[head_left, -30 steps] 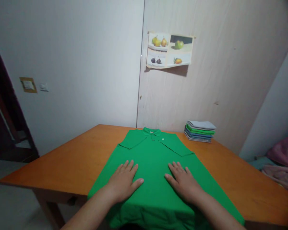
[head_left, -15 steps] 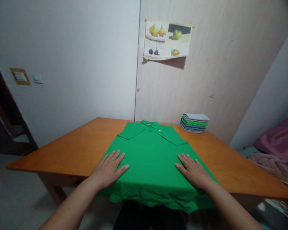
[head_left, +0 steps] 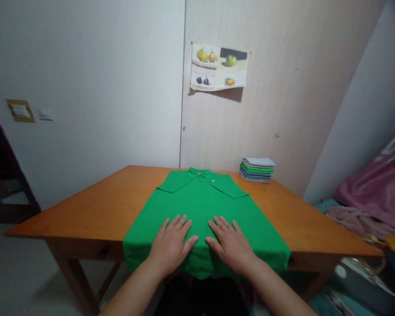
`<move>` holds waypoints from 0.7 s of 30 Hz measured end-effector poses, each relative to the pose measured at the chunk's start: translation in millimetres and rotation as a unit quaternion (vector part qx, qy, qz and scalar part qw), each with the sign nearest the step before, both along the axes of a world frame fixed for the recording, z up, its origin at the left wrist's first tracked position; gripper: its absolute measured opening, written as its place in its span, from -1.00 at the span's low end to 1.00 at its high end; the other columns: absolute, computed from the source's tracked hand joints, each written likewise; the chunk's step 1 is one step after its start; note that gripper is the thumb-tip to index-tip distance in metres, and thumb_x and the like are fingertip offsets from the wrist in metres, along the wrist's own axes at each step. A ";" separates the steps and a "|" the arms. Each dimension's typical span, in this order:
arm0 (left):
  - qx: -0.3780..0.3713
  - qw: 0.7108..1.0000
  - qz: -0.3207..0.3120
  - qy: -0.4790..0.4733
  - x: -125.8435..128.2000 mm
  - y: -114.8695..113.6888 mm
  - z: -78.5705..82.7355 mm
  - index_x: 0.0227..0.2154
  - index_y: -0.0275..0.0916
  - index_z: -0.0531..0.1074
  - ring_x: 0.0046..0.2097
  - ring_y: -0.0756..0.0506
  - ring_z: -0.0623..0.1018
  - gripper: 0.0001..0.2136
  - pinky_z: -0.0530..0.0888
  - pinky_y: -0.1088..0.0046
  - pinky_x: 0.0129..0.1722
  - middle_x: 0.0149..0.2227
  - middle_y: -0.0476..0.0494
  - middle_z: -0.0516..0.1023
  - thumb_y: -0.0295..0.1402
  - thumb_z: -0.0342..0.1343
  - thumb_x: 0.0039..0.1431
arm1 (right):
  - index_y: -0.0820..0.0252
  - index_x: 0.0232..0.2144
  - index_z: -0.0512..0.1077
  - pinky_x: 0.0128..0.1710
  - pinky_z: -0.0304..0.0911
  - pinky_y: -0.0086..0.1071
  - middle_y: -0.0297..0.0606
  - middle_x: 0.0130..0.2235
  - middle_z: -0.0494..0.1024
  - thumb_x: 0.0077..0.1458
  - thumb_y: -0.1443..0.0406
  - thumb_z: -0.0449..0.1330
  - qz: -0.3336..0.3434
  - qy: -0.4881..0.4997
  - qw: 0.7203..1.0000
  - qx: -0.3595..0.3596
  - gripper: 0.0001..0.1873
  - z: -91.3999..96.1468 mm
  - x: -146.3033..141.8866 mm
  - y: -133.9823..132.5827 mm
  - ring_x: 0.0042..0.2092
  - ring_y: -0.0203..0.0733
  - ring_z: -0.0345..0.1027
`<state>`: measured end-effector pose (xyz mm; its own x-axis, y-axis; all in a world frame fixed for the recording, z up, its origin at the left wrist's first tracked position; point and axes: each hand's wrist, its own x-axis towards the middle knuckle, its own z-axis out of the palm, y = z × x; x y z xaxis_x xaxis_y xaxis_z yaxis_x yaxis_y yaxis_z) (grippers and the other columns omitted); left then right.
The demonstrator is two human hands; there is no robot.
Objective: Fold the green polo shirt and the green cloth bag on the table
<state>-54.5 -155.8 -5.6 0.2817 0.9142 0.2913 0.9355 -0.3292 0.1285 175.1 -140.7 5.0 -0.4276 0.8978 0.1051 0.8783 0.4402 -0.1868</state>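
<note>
A green polo shirt lies spread face up on an orange wooden table, collar toward the wall and hem hanging over the near edge. My left hand rests flat on the lower middle of the shirt, fingers stretched out. My right hand lies flat beside it, fingers also spread. The two hands are close together, thumbs almost touching. Neither holds anything.
A stack of folded shirts sits at the table's far right corner by the wall. A fruit picture hangs above. Pink bedding lies to the right. Wall switches are at the left.
Both hands slid outward to the shirt's sides, then came back in to its lower middle, side by side. The camera shifted back a little, showing more of the table's near edge.
</note>
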 end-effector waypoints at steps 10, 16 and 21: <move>0.088 0.994 0.064 0.013 -43.4 -11.5 -14.4 0.21 -0.11 0.35 0.32 -0.24 0.26 -0.43 0.11 0.07 0.31 0.30 -0.14 0.30 0.08 -0.25 0.35 | 0.03 0.33 0.15 0.32 -0.30 0.16 -0.24 0.36 0.14 0.28 -0.13 -0.21 -0.159 -0.044 0.984 0.063 -0.28 -25.7 94.9 10.3 0.40 0.03 -0.11; 0.167 0.978 0.112 -0.053 -67.8 -29.2 -29.6 0.08 -0.20 0.44 0.28 -0.24 0.29 -0.53 0.16 0.18 0.29 0.22 -0.25 0.39 -0.04 -0.19 0.38 | 0.13 0.17 0.37 0.32 -0.30 0.16 -0.14 0.26 0.35 0.27 -0.06 -0.17 -0.204 0.038 0.965 0.160 -0.35 -50.9 141.8 2.0 0.32 0.05 0.09; 0.297 0.921 0.171 -0.186 -84.3 -40.3 -50.6 -0.09 -0.23 0.44 0.08 -0.27 0.42 -0.63 0.32 0.13 0.15 -0.03 -0.34 0.47 -0.06 -0.04 0.28 | 0.22 -0.13 0.51 0.17 0.14 -0.10 0.00 -0.01 0.56 0.23 -0.02 -0.08 -0.223 0.233 0.894 0.310 -0.46 -67.8 157.7 -19.5 0.08 0.02 0.37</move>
